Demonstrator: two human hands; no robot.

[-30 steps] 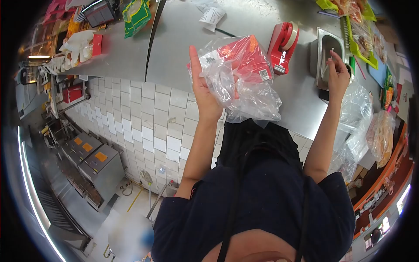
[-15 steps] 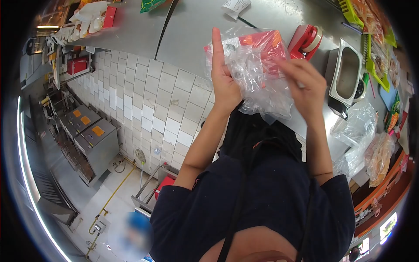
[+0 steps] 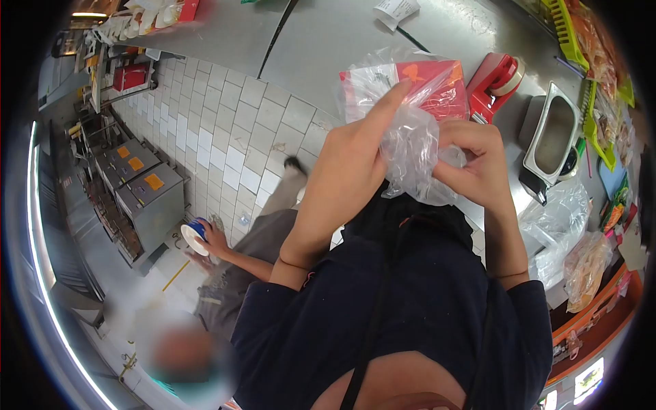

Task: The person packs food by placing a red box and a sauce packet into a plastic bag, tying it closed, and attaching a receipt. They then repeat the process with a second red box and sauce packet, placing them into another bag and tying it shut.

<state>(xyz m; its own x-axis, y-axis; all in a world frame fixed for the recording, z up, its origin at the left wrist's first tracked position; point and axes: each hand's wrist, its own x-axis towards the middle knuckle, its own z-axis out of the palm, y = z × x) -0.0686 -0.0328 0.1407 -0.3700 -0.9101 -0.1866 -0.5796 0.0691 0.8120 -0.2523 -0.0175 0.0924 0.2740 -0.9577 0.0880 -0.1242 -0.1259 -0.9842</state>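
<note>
A clear plastic bag (image 3: 410, 154) lies on the steel counter in front of me, with a red and white box (image 3: 437, 89) inside it. My left hand (image 3: 352, 157) is closed around the gathered plastic, its index finger stretched out over the bag toward the box. The other fingers of that hand are partly hidden. At the right side of the gathered part, my right hand (image 3: 478, 160) pinches the plastic between thumb and curled fingers. A red tape dispenser (image 3: 493, 85) with a roll of tape stands just right of the box.
To the right is a steel container (image 3: 552, 130), with loose plastic bags (image 3: 560, 222) nearer me. A paper receipt (image 3: 396, 10) lies at the back of the counter (image 3: 328, 55). On my left, a co-worker's hand (image 3: 215, 239) holds a blue and white round object (image 3: 196, 236) above the tiled floor.
My left hand has turned over and moved in on the gathered plastic. My right hand has gone from blurred motion to pinching the bag. A co-worker has come in at the left.
</note>
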